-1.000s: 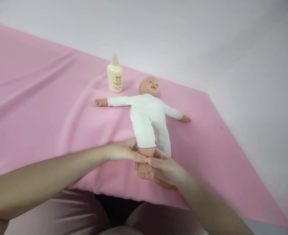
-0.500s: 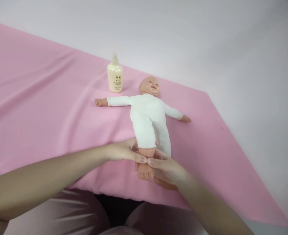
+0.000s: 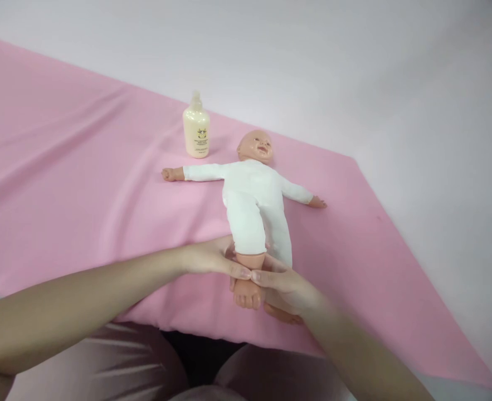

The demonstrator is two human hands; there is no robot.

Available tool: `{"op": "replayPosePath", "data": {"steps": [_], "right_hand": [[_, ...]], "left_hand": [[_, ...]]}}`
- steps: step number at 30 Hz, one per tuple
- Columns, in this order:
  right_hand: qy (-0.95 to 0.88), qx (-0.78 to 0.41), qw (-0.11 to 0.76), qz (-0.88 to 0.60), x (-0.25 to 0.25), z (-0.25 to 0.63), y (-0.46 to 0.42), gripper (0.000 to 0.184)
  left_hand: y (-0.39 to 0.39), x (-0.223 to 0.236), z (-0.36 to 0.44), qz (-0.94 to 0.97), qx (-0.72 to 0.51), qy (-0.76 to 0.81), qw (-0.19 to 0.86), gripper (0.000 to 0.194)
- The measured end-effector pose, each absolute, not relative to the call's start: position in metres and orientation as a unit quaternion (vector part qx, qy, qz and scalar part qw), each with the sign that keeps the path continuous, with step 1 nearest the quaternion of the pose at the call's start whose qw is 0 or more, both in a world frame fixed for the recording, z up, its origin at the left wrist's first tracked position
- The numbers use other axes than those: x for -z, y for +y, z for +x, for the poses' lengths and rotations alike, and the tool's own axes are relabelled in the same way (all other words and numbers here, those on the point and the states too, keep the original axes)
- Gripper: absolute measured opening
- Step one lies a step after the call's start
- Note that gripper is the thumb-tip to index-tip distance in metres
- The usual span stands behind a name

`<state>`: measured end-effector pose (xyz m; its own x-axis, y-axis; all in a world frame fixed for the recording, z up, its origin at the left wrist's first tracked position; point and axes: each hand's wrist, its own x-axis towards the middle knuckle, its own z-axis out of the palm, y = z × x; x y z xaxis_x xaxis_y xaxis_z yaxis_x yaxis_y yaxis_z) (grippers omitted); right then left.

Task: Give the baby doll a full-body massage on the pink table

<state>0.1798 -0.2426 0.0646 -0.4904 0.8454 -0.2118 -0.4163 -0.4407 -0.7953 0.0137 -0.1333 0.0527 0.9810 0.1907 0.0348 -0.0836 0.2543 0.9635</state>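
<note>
A baby doll (image 3: 252, 184) with a white cloth body lies on its back, arms spread, feet towards me. Its leg on my left is raised, and both my hands wrap the ankle of that bare foot (image 3: 248, 294). My left hand (image 3: 214, 259) grips from the left, its thumb across the front of the ankle. From the right my right hand (image 3: 285, 284) does the same, and the two thumb tips meet. My other fingers are mostly hidden behind the leg. The doll's other foot (image 3: 282, 314) is partly covered by my right hand.
A cream-coloured pump bottle (image 3: 196, 133) stands upright beyond the doll's outstretched arm, left of its head. Under everything lies a pink cloth (image 3: 82, 184) with creases on the left. Its front edge runs close to my lap (image 3: 145, 362).
The doll's held foot has tipped very slightly downward. My hands keep the same hold, and the bottle stands where it was.
</note>
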Motion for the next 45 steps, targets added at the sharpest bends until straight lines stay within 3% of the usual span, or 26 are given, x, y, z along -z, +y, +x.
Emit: {"op": "replayPosePath", "data": {"steps": [8, 22, 45], "right_hand": [[-0.346, -0.794, 0.393, -0.31, -0.0647, 0.1804, -0.2418, 0.047], [-0.349, -0.795, 0.397, -0.298, -0.0618, 0.1812, -0.2418, 0.032], [-0.346, -0.789, 0.391, -0.325, -0.0618, 0.1813, -0.2424, 0.04]], "left_hand": [[-0.1342, -0.0551, 0.0141, 0.602, -0.088, 0.035, 0.793, 0.059], [-0.1343, -0.0551, 0.0151, 0.601, -0.087, 0.026, 0.794, 0.058], [-0.1345, -0.0573, 0.016, 0.599, -0.083, 0.025, 0.796, 0.055]]}}
